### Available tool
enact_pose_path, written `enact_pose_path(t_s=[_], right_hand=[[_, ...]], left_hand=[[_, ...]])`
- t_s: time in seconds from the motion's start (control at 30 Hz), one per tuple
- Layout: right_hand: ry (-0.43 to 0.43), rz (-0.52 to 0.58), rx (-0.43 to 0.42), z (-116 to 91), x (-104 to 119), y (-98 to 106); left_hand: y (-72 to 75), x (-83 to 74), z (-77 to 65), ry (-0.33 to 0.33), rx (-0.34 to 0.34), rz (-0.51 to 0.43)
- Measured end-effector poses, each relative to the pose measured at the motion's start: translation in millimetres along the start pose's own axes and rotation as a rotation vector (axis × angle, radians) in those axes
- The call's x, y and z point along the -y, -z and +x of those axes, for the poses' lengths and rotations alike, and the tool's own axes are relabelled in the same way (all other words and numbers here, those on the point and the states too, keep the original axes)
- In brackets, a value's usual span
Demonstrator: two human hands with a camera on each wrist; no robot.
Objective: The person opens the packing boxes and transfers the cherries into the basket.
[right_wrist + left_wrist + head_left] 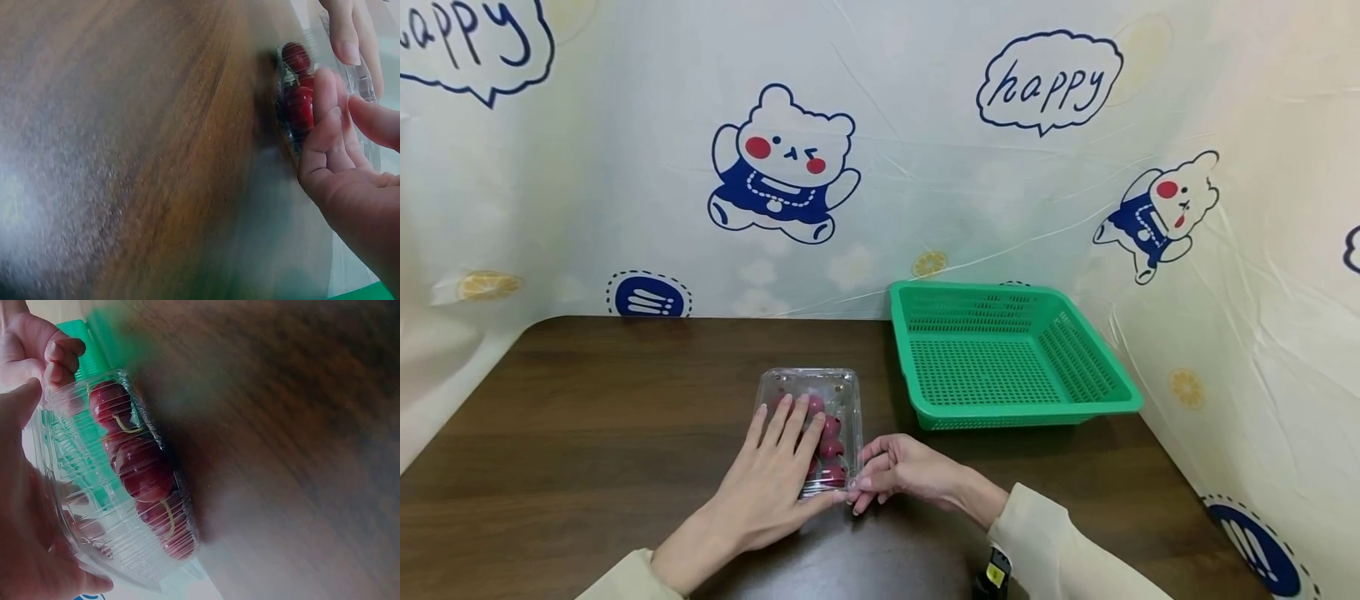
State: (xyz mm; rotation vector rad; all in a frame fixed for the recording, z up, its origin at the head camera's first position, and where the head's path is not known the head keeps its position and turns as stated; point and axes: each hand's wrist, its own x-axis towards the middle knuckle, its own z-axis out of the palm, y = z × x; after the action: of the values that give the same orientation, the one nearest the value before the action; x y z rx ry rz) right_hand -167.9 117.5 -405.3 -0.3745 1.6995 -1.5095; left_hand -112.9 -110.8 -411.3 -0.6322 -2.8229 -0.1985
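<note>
Clear box (808, 372), red fruit (832, 448) — partly hidden beneath left hand (772, 483), sleeves (1052, 542) cut off

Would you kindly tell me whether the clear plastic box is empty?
Not empty: round red fruits show through the wall of the clear plastic box.

The left forearm (688, 546) reaches in from the near left, and the left hand (760, 493) lies palm down, fingers (792, 427) straight and slightly spread toward the far side, thumb stretched right. From the near right comes the right forearm (979, 496); the right hand (910, 468) has bent fingers, thumbs nearly meeting.
</note>
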Motion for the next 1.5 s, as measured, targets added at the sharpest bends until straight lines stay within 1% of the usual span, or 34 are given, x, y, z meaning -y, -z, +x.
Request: enact_pose_path(t_s=[0.17, 0.4, 0.77, 0.93, 1.07, 1.2, 1.3, 1.4, 1.5], right_hand=[[0.004, -0.049, 0.004, 1.0, 4.2, 0.2], [0.012, -0.025, 0.005, 0.5, 4.0, -2.1], [0.076, -0.044, -0.004, -2.1, 2.1, -5.4], [0.080, -0.040, -0.013, -2.3, 1.9, -5.3], [0.075, -0.014, 0.001, -1.2, 0.1, -3.6], [0.060, 0.034, 0.027, 0.0, -3.9, -1.1], [0.055, 0.056, 0.028, 0.8, -5.4, 0.5], [0.060, 0.066, 0.035, 2.3, -5.4, 1.4], [0.069, 0.067, 0.045, 3.9, -5.3, 1.9]], left_hand=[[-0.6, 0.3, 0.4, -0.005, -0.012, 0.013], [-0.8, 0.5, 0.2, -0.017, -0.011, 0.015], [-1.3, 0.9, -0.7, -0.025, -0.012, 0.012], [-1.7, 1.1, 0.2, -0.031, -0.021, 0.023], [-2.3, 0.9, 3.2, -0.064, -0.049, 0.080], [-4.7, -0.8, 6.3, -0.136, -0.102, 0.166], [-6.8, -1.6, 7.9, -0.175, -0.140, 0.219], [-8.1, -1.4, 8.5, -0.185, -0.161, 0.250], [-8.7, -0.8, 9.4, -0.192, -0.179, 0.259]])
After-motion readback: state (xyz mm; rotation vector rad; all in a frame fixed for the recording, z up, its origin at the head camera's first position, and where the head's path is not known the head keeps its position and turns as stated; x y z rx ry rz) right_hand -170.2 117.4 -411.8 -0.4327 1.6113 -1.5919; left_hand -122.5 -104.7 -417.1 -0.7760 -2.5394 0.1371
